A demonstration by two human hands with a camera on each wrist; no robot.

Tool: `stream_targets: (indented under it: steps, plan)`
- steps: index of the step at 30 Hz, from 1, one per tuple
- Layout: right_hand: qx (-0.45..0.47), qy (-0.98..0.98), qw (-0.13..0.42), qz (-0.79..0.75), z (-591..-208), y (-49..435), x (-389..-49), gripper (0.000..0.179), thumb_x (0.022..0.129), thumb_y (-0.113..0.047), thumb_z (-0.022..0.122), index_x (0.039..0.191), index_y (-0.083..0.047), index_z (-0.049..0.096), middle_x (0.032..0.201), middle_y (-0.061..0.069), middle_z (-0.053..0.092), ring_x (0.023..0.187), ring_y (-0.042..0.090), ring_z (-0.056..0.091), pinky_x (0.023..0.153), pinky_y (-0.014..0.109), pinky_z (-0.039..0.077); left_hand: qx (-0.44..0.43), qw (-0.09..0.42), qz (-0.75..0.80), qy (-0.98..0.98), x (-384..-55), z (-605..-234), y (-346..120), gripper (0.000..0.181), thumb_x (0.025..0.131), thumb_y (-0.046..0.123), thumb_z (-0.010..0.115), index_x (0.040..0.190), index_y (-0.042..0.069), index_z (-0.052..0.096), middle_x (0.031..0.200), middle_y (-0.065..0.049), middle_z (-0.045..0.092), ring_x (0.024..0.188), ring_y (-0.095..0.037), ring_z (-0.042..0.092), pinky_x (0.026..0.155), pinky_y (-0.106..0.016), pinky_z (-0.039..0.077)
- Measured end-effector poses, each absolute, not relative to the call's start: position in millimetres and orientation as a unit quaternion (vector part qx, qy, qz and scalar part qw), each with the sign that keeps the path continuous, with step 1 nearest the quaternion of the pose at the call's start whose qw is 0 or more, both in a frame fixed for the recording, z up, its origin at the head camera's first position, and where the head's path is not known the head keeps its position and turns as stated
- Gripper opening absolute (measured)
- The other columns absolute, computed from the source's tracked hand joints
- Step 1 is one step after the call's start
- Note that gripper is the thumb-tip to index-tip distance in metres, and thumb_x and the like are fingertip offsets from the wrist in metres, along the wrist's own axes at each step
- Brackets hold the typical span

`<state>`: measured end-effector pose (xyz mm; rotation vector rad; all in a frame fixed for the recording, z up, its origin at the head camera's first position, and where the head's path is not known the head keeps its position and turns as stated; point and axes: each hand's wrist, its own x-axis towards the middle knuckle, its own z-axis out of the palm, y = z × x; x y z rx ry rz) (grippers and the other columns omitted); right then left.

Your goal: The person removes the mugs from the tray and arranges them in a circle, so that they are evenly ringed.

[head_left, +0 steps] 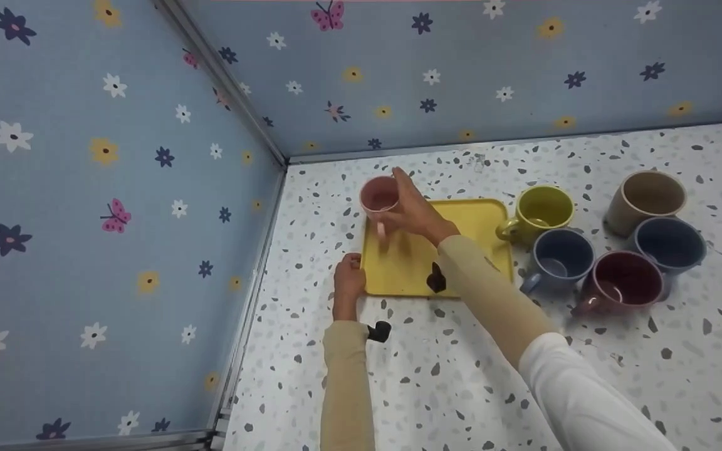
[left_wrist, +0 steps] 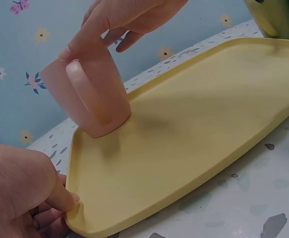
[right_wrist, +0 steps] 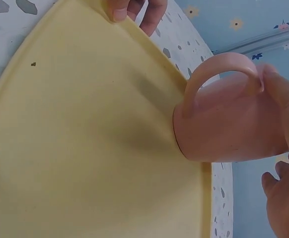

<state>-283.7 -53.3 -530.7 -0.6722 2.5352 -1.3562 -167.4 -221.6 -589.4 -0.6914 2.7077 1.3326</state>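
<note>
A pink mug stands at the far left corner of a yellow tray. My right hand grips the mug near its rim from the right side, thumb close to the top of the handle. In the left wrist view the mug looks slightly tilted, its base at the tray surface; whether it bears fully on the tray I cannot tell. At the near left corner, my left hand holds the tray edge, its thumb on the rim and the other fingers curled beside and under it, as the left wrist view shows.
Right of the tray stand a yellow-green mug, a blue mug, a dark red mug, a darker blue mug and a beige mug. Flower-patterned panels border the speckled table at left and back.
</note>
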Motion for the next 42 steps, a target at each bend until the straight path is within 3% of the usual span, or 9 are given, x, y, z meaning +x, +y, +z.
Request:
stream_targets:
  steps: [7,11,14,17,20,35,42]
  plan:
    - [-0.239,0.86,0.115,-0.435,-523,-54,-287,0.11,0.075,-0.046,0.071,0.147,-0.025,-0.01,0.153,-0.005,-0.012,0.14,0.017,0.0,0.112,0.037,0.011,-0.22,0.019,0.429,0.876,-166,-589,-222,0.036,0.082,-0.002,0.043,0.113,0.003,0.06,0.102,-0.016,0.061,0.098,-0.029,0.056,0.087,-0.039,0.043]
    - [-0.262,0.825,0.153,-0.477,-522,-55,-289,0.109,0.077,-0.037,0.071,0.146,-0.027,-0.013,0.152,0.0,0.012,0.136,0.019,0.021,0.11,0.037,0.018,-0.222,0.02,0.424,0.878,-166,-590,-223,0.036,0.082,-0.002,0.043,0.114,0.003,0.06,0.103,-0.015,0.061,0.098,-0.028,0.055,0.087,-0.038,0.043]
    - [-0.29,0.791,0.16,-0.515,-522,-55,-291,0.107,0.076,-0.03,0.072,0.147,-0.024,-0.007,0.14,0.004,0.035,0.124,0.023,0.037,0.107,0.039,0.025,-0.218,0.018,0.417,0.882,-167,-590,-223,0.036,0.083,-0.003,0.042,0.113,0.003,0.06,0.102,-0.015,0.061,0.096,-0.028,0.055,0.087,-0.038,0.043]
    - [-0.276,0.809,0.146,-0.498,-521,-55,-293,0.105,0.075,-0.029,0.074,0.149,-0.02,0.001,0.139,0.007,0.036,0.124,0.023,0.037,0.106,0.039,0.027,-0.216,0.016,0.415,0.883,-167,-591,-222,0.035,0.083,-0.003,0.042,0.113,0.002,0.06,0.101,-0.015,0.062,0.095,-0.028,0.056,0.086,-0.038,0.043]
    - [-0.228,0.856,0.139,-0.443,-519,-53,-292,0.103,0.074,-0.035,0.075,0.149,-0.02,0.006,0.144,0.007,0.025,0.129,0.02,0.031,0.107,0.036,0.026,-0.212,0.012,0.415,0.885,-167,-593,-221,0.035,0.082,-0.003,0.043,0.112,0.002,0.06,0.1,-0.015,0.062,0.095,-0.028,0.056,0.085,-0.038,0.044]
    - [-0.18,0.903,0.011,-0.39,-508,-24,-296,0.101,0.064,-0.058,0.072,0.144,-0.019,0.025,0.127,0.009,0.038,0.11,0.022,0.045,0.092,0.039,0.043,-0.232,0.029,0.426,0.874,-169,-588,-220,0.037,0.084,-0.003,0.041,0.116,0.003,0.058,0.105,-0.016,0.061,0.099,-0.028,0.056,0.087,-0.037,0.043]
    - [-0.119,0.919,-0.054,-0.372,-489,-1,-308,0.094,0.065,-0.061,0.068,0.14,-0.018,0.029,0.131,0.009,0.035,0.117,0.023,0.04,0.094,0.04,0.042,-0.246,0.046,0.442,0.861,-172,-593,-221,0.038,0.085,-0.003,0.04,0.119,0.004,0.057,0.109,-0.016,0.06,0.103,-0.027,0.054,0.089,-0.038,0.042]
